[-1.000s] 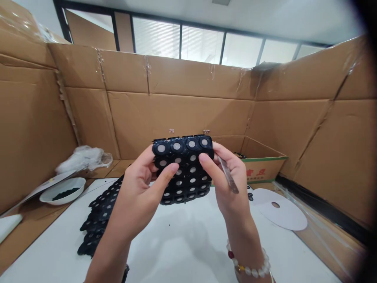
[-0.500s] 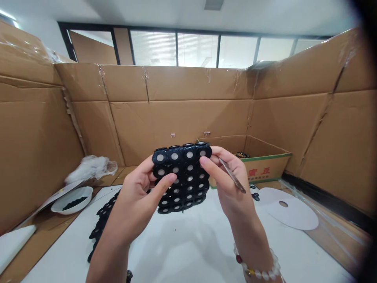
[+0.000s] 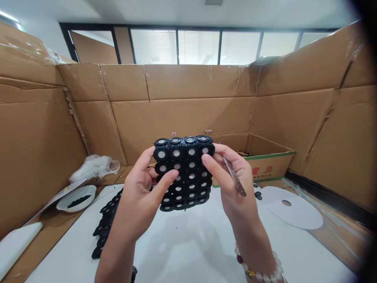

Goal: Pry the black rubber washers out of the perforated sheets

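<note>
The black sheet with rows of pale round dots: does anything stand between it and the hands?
Nothing visible does: the left hand and right hand both touch the black sheet directly. A thin grey metal-looking strip lies across the right hand, beside the sheet.

Two hands, one metal tool, one bowl

One view, from the wearer's head: faces forward, tipped down over a white table. Left hand and right hand near, mid-frame, seen from behind. Cardboard wall farther off, straight ahead; windows and ceiling above.
</note>
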Motion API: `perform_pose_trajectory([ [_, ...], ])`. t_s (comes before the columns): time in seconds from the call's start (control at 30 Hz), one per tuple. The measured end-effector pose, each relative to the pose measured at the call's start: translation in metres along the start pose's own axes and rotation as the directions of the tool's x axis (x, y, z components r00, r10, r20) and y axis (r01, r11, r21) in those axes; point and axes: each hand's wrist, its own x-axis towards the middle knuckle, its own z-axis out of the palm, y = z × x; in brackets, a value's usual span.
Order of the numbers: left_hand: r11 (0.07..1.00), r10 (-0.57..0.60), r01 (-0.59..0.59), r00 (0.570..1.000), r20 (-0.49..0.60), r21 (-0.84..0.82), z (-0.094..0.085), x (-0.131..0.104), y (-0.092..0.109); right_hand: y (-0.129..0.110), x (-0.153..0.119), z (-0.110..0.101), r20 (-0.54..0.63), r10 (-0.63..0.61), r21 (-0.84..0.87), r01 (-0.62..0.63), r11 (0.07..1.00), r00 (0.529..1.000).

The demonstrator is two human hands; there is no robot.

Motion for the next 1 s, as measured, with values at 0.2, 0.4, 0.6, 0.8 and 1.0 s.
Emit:
perform_pose_trajectory([
  [0.2, 0.999, 0.034, -0.032, 0.998, -0.047, 0.042, 0.001, -0.001, 0.000, -0.002, 0.000, 0.000, 0.005, -0.019, -0.016, 0.019, 1.000, 1.000],
  [0.4, 0.994, 0.087, -0.083, 0.995, -0.051, 0.073, 0.001, -0.001, 0.000, -0.004, -0.002, 0.000, 0.020, -0.037, 0.003, 0.037, 0.999, 0.999],
  [0.6, 0.966, 0.209, -0.197, 0.976, -0.059, 0.169, 0.003, -0.005, -0.001, -0.004, -0.003, 0.001, -0.031, -0.031, 0.001, 0.032, 1.000, 0.999],
  [0.8, 0.955, 0.223, -0.210, 0.974, -0.039, 0.210, 0.004, -0.008, -0.001, -0.002, -0.002, 0.001, -0.042, -0.014, 0.036, 0.016, 0.999, 0.999],
  [1.0, 0.961, 0.180, -0.185, 0.983, 0.044, 0.205, -0.003, -0.012, -0.006, -0.007, 0.003, -0.007, 0.108, 0.183, 0.206, -0.202, 0.958, 0.977],
])
